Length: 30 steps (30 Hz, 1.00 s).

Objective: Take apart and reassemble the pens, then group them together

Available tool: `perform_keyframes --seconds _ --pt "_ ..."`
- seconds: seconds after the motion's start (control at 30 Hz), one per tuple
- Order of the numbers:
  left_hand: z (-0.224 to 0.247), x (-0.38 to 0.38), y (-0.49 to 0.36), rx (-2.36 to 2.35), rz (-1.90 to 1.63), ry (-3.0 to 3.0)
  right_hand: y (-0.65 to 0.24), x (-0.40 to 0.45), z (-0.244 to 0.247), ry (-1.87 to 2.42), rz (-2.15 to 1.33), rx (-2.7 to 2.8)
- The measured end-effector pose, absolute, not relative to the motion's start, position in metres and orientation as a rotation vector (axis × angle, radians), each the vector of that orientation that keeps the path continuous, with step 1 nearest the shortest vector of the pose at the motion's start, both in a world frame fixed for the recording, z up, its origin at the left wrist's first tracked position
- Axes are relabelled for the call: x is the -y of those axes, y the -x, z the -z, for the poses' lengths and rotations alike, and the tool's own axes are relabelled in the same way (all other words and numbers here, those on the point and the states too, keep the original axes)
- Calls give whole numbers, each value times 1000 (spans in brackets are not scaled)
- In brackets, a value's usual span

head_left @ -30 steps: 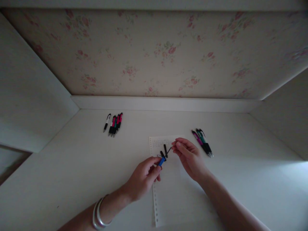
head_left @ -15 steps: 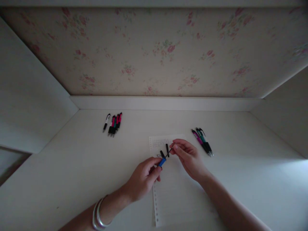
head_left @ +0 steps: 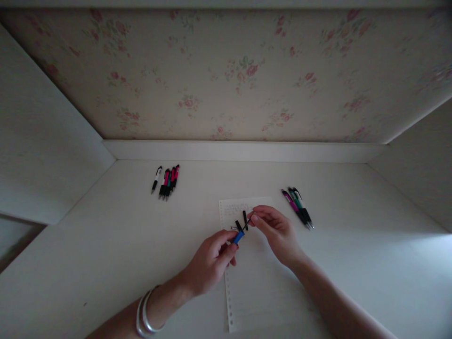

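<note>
Two hands [head_left: 208, 264] hold a blue tube [head_left: 238, 237] and thin rod [head_left: 249, 220].

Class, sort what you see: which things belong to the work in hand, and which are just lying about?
In the work:
blue barrel, held in the left hand
thin dark rod, pinched by the right hand
loose black pieces nearby, probably

Lying about:
pens at far left
pens at right
paper underneath, apparently
</note>
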<state>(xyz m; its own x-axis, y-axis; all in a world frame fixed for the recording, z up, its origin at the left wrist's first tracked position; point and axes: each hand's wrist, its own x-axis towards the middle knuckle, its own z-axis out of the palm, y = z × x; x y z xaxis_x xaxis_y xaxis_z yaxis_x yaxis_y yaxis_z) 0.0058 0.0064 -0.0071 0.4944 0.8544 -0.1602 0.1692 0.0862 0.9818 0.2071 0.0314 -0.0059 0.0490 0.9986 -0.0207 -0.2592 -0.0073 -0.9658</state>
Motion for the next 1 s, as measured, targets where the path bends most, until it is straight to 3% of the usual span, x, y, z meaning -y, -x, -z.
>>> perform_keyframes --seconds 0.27,0.5,0.63,0.87,1.0 --pt "5 -7 -6 -924 -690 -1347 -205 -28 4 1080 -1344 1160" --pt "8 -7 -4 -937 -801 -1215 -216 -35 18 1493 -521 1696" --pt "10 -8 -4 -953 -806 -1201 -212 -35 21 1534 -265 2036" --pt "7 -7 -6 -961 -812 -1184 -213 -37 22 1537 -304 1942" --pt "7 -8 -6 -971 -800 -1195 -216 -39 25 1487 -518 1637"
